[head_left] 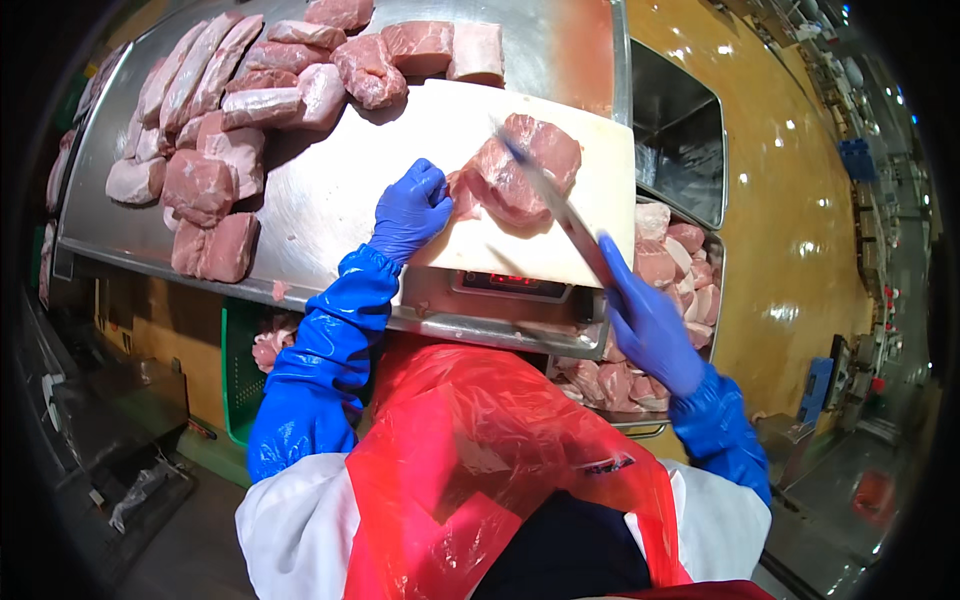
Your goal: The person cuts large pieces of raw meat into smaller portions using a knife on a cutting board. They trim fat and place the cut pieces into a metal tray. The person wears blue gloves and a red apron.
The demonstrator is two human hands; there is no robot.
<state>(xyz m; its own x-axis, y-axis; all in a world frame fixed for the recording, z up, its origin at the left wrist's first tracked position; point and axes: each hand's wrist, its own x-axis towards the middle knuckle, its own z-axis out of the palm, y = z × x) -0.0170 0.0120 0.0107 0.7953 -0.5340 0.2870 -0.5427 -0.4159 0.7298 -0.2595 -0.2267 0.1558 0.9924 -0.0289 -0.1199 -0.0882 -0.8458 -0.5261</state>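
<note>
On the white cutting board [340,170] lies a raw pink slab of meat [530,155] with a ragged edge at its left. My left hand [410,212], in a blue glove, is closed at that ragged edge; what is inside its fingers is hidden. My right hand [650,320], also gloved in blue, grips a long knife [560,205], whose blade reaches diagonally over the slab and is blurred toward the tip.
Meat pieces [205,185] crowd the steel table [580,50] at left and back. A steel bin [680,140] sits at right, with a meat-filled tray [690,270] below it. A scale [510,285] shows under the board's near edge; a green crate [240,370] stands lower left.
</note>
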